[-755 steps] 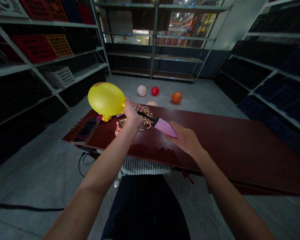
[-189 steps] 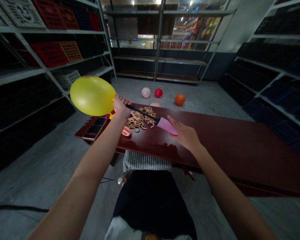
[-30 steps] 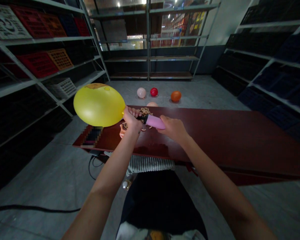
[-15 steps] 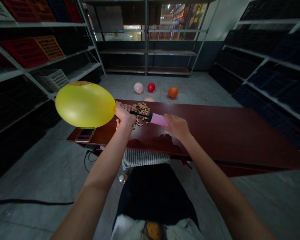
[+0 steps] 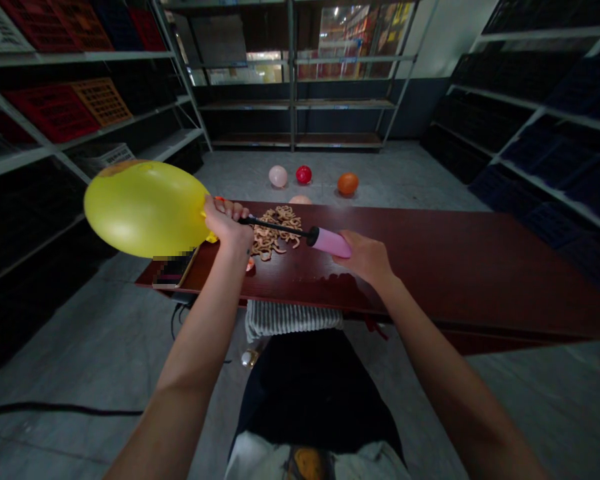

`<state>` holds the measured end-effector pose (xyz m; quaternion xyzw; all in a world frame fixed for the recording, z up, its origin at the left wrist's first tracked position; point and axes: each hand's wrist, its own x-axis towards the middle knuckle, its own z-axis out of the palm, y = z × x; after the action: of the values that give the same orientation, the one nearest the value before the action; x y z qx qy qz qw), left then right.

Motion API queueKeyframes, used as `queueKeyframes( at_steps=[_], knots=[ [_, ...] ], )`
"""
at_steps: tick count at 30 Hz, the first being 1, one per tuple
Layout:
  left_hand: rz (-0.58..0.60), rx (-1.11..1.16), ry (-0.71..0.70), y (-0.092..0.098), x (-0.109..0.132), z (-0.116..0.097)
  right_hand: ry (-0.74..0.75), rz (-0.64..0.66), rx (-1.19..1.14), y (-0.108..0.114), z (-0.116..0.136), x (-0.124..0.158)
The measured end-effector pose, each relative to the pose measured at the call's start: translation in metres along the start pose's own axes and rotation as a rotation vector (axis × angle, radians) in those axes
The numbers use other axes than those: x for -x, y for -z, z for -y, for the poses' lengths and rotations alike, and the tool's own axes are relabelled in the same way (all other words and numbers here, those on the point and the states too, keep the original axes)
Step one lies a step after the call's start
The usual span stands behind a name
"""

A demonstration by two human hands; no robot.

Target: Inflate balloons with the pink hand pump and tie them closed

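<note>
A large inflated yellow balloon (image 5: 147, 210) hangs at the left, its neck pinched in the fingers of my left hand (image 5: 227, 220). Those same fingers are closed round the near end of a balloon pump, whose nozzle is hidden. My right hand (image 5: 365, 252) grips the pink barrel of the balloon pump (image 5: 331, 243). Between my hands a long stretch of the pump's black rod shows. Below it, a heap of small tan curved pieces (image 5: 275, 230) lies on the dark red table (image 5: 430, 267).
On the floor beyond the table lie a white balloon (image 5: 278, 177), a red balloon (image 5: 304, 175) and an orange balloon (image 5: 348, 184). A phone-like object (image 5: 175, 270), partly blurred out, sits at the table's left end. Shelves with crates (image 5: 55, 110) line the sides.
My left hand has moved left with the balloon, and my right hand slightly right. The pump is drawn out, with more of its black rod showing.
</note>
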<state>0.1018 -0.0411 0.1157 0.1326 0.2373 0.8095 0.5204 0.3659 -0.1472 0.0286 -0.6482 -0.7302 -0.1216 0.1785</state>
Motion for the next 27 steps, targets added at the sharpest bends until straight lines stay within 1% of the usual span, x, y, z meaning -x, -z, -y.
queueKeyframes(
  at_steps=[3, 6, 11, 13, 15, 17, 20, 24, 27],
  knots=[
    [0.054, -0.011, -0.010, -0.006, 0.011, -0.001, -0.022, 0.045, -0.041, 0.007, 0.006, -0.002],
    [0.104, -0.037, 0.044, -0.010, 0.022, 0.005, -0.013, 0.082, -0.085, 0.014, 0.017, -0.005],
    [0.205, -0.012, 0.091, -0.012, 0.044, 0.029, -0.005, 0.070, -0.139, 0.027, 0.042, -0.013],
    [0.234, -0.004, 0.082, -0.012, 0.052, 0.038, -0.006, 0.045, -0.151, 0.030, 0.047, -0.016],
    [0.233, -0.010, 0.069, -0.011, 0.056, 0.045, -0.003, 0.023, -0.151, 0.030, 0.049, -0.018],
    [0.223, -0.017, 0.068, -0.010, 0.055, 0.048, 0.007, -0.008, -0.139, 0.025, 0.048, -0.018],
    [0.206, -0.007, 0.083, -0.008, 0.047, 0.047, 0.023, -0.094, -0.071, 0.012, 0.046, -0.015],
    [0.132, 0.008, 0.105, -0.002, 0.035, 0.048, 0.038, -0.187, 0.089, -0.016, 0.041, -0.009],
    [0.102, -0.009, 0.069, 0.004, 0.026, 0.048, 0.029, -0.213, 0.156, -0.041, 0.032, -0.007]
  ],
)
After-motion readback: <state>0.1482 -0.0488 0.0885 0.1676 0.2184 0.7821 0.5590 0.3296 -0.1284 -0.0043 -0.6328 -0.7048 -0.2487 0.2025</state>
